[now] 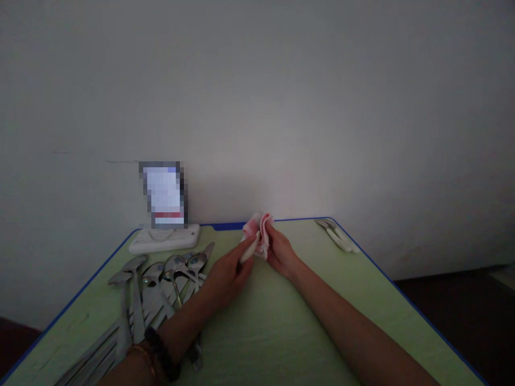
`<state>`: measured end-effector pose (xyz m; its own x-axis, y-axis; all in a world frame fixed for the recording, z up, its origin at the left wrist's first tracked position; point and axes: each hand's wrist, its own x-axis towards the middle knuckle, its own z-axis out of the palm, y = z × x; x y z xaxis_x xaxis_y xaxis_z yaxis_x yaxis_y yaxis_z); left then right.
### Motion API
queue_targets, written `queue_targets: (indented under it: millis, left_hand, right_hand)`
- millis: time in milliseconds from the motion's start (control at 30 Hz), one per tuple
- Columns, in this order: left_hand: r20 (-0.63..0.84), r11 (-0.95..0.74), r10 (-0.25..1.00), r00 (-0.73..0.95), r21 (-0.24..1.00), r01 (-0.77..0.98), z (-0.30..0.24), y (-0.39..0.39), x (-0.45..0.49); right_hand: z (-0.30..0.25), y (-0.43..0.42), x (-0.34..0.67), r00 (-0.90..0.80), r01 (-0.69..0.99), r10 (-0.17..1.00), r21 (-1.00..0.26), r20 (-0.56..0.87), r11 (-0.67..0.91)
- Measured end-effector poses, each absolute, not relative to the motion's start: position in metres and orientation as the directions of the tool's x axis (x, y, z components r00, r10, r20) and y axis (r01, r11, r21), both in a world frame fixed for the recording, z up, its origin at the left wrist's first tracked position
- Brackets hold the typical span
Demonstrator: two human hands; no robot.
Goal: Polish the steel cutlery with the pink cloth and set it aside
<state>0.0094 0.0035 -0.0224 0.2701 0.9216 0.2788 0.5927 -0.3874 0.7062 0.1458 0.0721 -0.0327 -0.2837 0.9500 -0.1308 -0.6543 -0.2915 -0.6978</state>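
My left hand is closed round the white handle of a utensil, whose far end is buried in a pink cloth. My right hand grips that bunched cloth around the utensil's tip, near the far edge of the green table. What kind of utensil it is stays hidden by the cloth. A dark bead bracelet and a thin bangle sit on my left wrist.
Several metal spoons lie in a heap at the left of the table. Two white-handled utensils rest at the far right corner. A white stand with a blurred screen stands at the back left, against a plain wall.
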Motion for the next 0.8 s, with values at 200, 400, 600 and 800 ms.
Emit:
queue_targets:
  millis: [200,400,600,800]
  left_hand:
    - [0.311,-0.4,0.917,0.251,0.729,0.556,-0.0214,0.0029,0.0097]
    - [0.238,-0.372,0.925,0.296,0.726,0.578,-0.0209,0.0004,0.0105]
    - [0.28,-0.405,0.914,0.295,0.693,0.597,-0.0176,-0.0014,0.0116]
    - [0.294,-0.372,0.928,0.229,0.709,0.599,-0.0178,-0.0008,0.0093]
  right_hand:
    - [-0.0316,0.0716,0.145,-0.27,-0.659,0.957,-0.705,-0.106,-0.263]
    - [-0.0297,0.0689,0.1463,-0.289,-0.592,0.951,-0.761,-0.105,-0.264]
    - [-0.031,0.069,0.1472,-0.253,-0.567,0.961,-0.788,-0.111,-0.24]
    - [-0.0244,0.0661,0.1475,-0.265,-0.592,0.96,-0.77,-0.093,-0.238]
